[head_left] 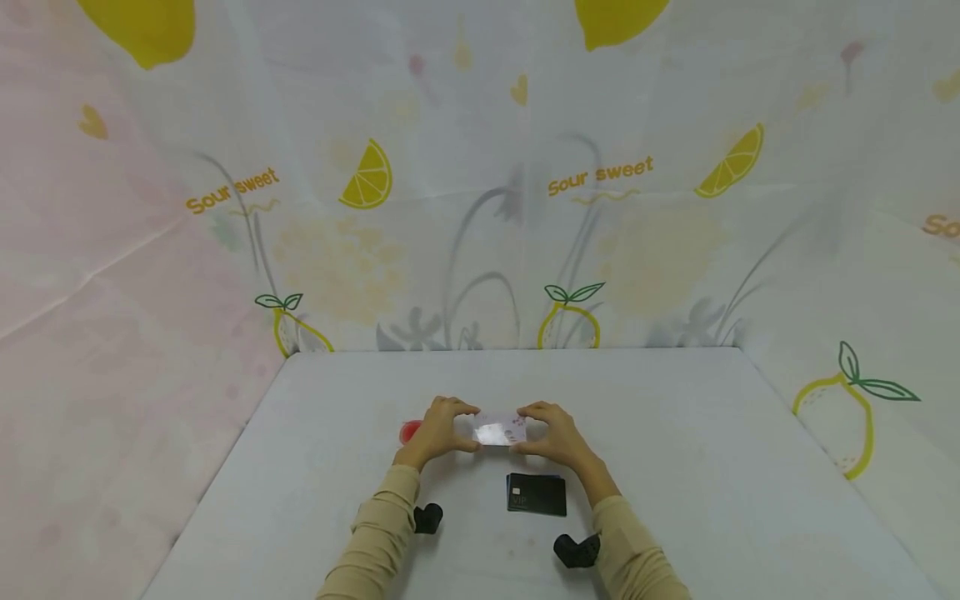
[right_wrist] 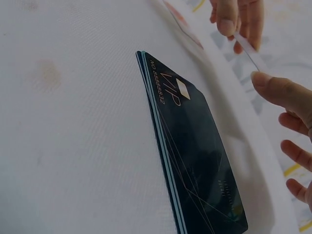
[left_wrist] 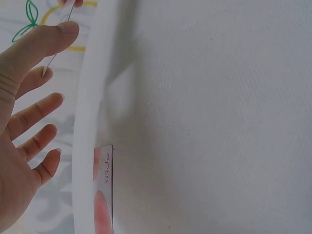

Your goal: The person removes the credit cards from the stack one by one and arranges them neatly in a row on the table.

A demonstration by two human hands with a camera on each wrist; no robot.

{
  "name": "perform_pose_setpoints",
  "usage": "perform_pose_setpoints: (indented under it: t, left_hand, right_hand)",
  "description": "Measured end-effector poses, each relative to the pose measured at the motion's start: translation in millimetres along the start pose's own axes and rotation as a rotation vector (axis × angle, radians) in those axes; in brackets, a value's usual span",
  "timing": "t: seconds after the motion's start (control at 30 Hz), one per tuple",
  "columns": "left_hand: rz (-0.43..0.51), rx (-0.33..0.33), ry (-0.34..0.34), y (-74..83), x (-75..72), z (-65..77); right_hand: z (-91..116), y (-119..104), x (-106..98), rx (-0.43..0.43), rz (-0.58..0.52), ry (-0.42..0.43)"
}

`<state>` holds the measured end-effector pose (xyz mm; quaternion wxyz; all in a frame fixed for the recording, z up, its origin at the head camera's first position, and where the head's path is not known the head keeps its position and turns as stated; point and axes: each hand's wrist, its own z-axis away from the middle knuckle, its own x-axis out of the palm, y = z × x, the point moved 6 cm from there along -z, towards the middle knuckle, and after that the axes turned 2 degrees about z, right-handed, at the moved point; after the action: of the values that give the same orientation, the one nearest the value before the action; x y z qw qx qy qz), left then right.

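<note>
here's the pale card (head_left: 495, 430), below centre of the head view, left hand (head_left: 438, 427) and right hand (head_left: 558, 435) pinching its opposite ends above the bench (head_left: 690, 450); squeeze too hard and it could bow, springing loose toward the black cards (head_left: 537, 495) lower down.

White table (head_left: 697, 467), stack of cards (right_wrist: 162, 141), black VIP card (head_left: 537, 497) topmost, pink-and-white card (left_wrist: 103, 204) farther left

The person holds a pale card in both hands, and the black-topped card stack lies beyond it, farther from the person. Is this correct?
Not quite. The black-topped card stack lies on the near side of the pale card, as the head view shows. The left hand and right hand do both hold the pale card.
</note>
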<state>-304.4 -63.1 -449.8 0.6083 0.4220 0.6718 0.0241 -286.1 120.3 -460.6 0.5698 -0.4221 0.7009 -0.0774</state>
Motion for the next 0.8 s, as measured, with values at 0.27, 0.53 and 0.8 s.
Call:
perform_pose_setpoints:
  t: [0.27, 0.53, 0.8]
  left_hand:
    - [-0.028, -0.017, -0.003, -6.2, 0.8, -2.1]
    - [-0.080, -0.056, -0.009, -11.5, -1.0, -4.1]
    - [-0.098, -0.092, -0.011, -19.3, -1.0, -3.2]
  right_hand:
    - [-6, 1, 3, -0.004, -0.008, -0.006]
    - [-13, 6, 10, 0.041, 0.006, -0.020]
    - [-20, 11, 20, 0.028, 0.061, -0.053]
